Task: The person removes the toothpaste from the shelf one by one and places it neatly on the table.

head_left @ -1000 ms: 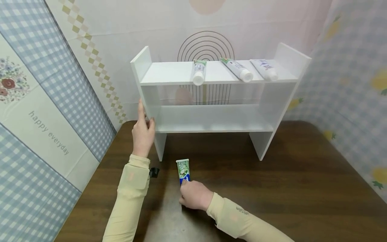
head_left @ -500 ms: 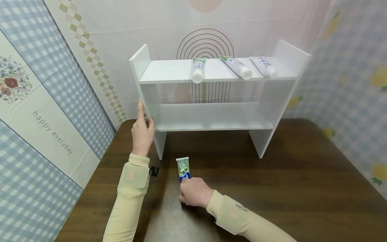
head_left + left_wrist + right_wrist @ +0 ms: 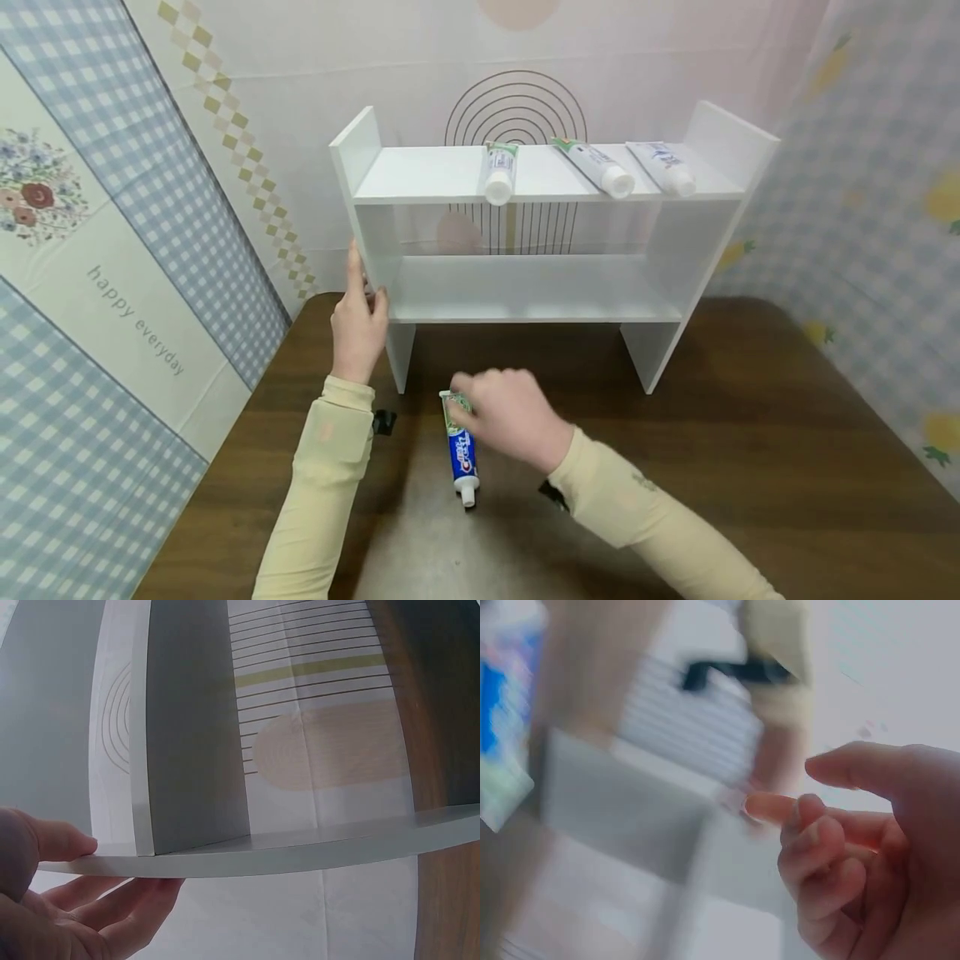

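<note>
My left hand (image 3: pixel 360 329) holds the left side panel of a white two-tier shelf (image 3: pixel 525 290). In the left wrist view the thumb lies on one face of that panel (image 3: pixel 315 856) and the fingers on the other. A blue and green toothpaste tube (image 3: pixel 462 454) lies flat on the table in front of the shelf, white cap toward me. Over its far end hovers my right hand (image 3: pixel 517 417), blurred, covering part of the green section. The right wrist view shows its fingers (image 3: pixel 821 840) loosely bent, thumb apart, with nothing held.
On the shelf's top board lie three more toothpaste tubes: one left of middle (image 3: pixel 500 173), one slanted (image 3: pixel 596 168) and one at the right (image 3: pixel 662 168). Their caps face front. A dark wooden table (image 3: pixel 750 467) carries the shelf, with patterned cloths (image 3: pixel 112 250) behind and beside it.
My right hand has let go of the toothpaste tube and moved up, away from me and slightly right, uncovering its blue part and cap. The left hand keeps its hold on the shelf.
</note>
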Motion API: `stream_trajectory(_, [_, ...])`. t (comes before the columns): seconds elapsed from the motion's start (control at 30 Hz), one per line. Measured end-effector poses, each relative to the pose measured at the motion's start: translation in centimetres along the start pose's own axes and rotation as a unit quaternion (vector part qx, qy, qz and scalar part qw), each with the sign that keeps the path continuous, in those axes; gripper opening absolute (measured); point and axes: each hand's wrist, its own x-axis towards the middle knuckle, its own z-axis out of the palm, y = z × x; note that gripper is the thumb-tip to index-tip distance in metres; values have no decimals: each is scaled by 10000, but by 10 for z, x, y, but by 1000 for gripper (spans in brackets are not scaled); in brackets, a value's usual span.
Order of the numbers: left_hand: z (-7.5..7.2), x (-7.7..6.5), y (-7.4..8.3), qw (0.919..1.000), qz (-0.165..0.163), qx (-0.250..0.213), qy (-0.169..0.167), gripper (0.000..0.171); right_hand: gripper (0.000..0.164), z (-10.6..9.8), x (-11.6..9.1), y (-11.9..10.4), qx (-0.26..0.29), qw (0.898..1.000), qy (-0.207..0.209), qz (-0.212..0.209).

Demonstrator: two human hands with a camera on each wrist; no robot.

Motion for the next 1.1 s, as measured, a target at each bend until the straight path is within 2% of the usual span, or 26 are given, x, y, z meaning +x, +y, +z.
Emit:
stream_trajectory(0.1, [-1, 0, 0, 10000, -59, 16, -42, 68, 16, -29, 16, 13, -27, 9978, 657, 91])
stream_trajectory(0.2, [-1, -1, 0, 9999, -99, 28, -56, 68, 30, -54, 29, 26, 35, 9921, 1222, 287])
stream_trajectory(0.3, [-1, -1, 0, 9999, -110, 32, -49, 69, 42, -73, 42, 37, 143, 9857, 1569, 590])
stream_trajectory(0.4, [-1, -1, -1, 9999, -99, 5, -60, 69, 50, -89, 53, 46, 152, 9804, 1741, 912])
stream_trajectory(0.53, [0, -1, -1, 9999, -79, -63, -38, 69, 55, -101, 67, 56, 53, 9785, 1657, 1229])
stream_trajectory(0.77, [1, -1, -1, 9998, -57, -161, -41, 69, 67, -105, 81, 66, 85, 9840, 836, 1568])
stream_trajectory(0.83, [1, -2, -1, 9998, -43, -187, -67, 68, 69, -105, 82, 68, 145, 9840, 713, 1626])
stream_trajectory(0.97, [1, -2, 0, 9997, -51, -237, -77, 68, 66, -102, 84, 69, 244, 9834, 766, 1624])
stream_trajectory(1.1, [-1, -2, 0, 9997, -64, -221, -67, 68, 55, -100, 87, 68, 285, 9814, 1039, 1588])
